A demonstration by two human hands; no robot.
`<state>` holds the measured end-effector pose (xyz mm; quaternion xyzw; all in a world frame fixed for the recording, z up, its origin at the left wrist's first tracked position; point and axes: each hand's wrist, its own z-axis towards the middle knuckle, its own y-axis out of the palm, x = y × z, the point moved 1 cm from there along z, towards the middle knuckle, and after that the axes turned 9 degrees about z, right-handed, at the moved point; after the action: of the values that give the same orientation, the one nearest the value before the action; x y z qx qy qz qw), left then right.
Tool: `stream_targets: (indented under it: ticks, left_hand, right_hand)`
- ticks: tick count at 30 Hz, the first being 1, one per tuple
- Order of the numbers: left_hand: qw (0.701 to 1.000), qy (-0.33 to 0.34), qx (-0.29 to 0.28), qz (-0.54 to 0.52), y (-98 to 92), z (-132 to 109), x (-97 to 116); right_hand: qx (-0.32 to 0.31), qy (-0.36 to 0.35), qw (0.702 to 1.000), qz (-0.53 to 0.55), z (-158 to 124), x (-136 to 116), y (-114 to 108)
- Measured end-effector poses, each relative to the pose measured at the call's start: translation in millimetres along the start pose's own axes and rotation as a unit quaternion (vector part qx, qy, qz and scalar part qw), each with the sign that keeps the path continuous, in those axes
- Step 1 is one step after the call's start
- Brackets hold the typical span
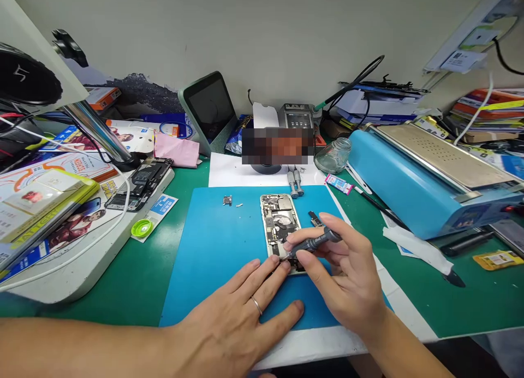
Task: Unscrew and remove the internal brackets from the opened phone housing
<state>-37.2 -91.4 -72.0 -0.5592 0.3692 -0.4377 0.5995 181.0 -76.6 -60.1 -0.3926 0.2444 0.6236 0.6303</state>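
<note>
An opened phone (281, 219) with its inner parts exposed lies on a blue mat (216, 247). My left hand (249, 309) rests flat with fingers spread, its fingertips at the phone's lower left edge. Between the fingers and thumb of my right hand (347, 269) is a grey screwdriver (313, 243), tilted, its tip down at the phone's lower part; my left fingertips partly hide the spot. A small dark part (315, 218) lies right of the phone, behind my right fingers. On the mat's upper left sit a small board piece (227, 201) and a tiny metal piece (239, 205).
Two more screwdrivers (295, 182) lie at the mat's far edge, near a glass jar (333, 155). A blue machine (413, 187) stands at the right. Another opened phone (143, 184) rests on the white stand (77, 269) at the left, beside boxes. A tablet-like screen (210, 107) stands behind.
</note>
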Motion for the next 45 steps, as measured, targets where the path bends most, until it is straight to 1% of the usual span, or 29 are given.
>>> stream_targets:
  ticks: [4, 10, 14, 19, 25, 32, 38, 41, 45]
  left_hand:
    - [1.000, 0.000, -0.004, 0.000, -2.4, 1, 0]
    - [0.999, -0.007, 0.024, 0.034, 1.5, -2, 3]
    - [0.998, -0.004, 0.039, 0.053, -1.5, -3, 6]
    - [0.998, -0.007, 0.040, 0.057, -7.3, -2, 7]
    - [0.998, -0.006, 0.044, 0.052, -7.0, -2, 5]
    - [1.000, -0.014, 0.011, 0.008, -1.2, -3, 6]
    - [1.000, -0.014, -0.002, -0.005, -1.4, -2, 7]
    - [1.000, -0.013, 0.001, -0.001, -3.4, -1, 6]
    - [0.999, -0.007, 0.026, 0.026, -4.5, 0, 3]
  right_hand:
    - [0.008, -0.002, 1.000, -0.009, 2, 0, 1]
    - [0.015, 0.007, 1.000, -0.016, 2, 2, 0]
    - [0.010, 0.006, 1.000, -0.015, 0, 3, 0]
    - [-0.009, -0.004, 1.000, -0.008, 1, 3, 2]
    - [-0.049, -0.036, 0.997, -0.053, 2, 3, 5]
    - [-0.070, -0.055, 0.993, -0.072, 4, 4, 6]
    - [-0.079, -0.063, 0.991, -0.085, 4, 6, 7]
    - [-0.086, -0.064, 0.990, -0.088, 5, 6, 8]
    - [-0.105, -0.076, 0.987, -0.097, 12, 1, 9]
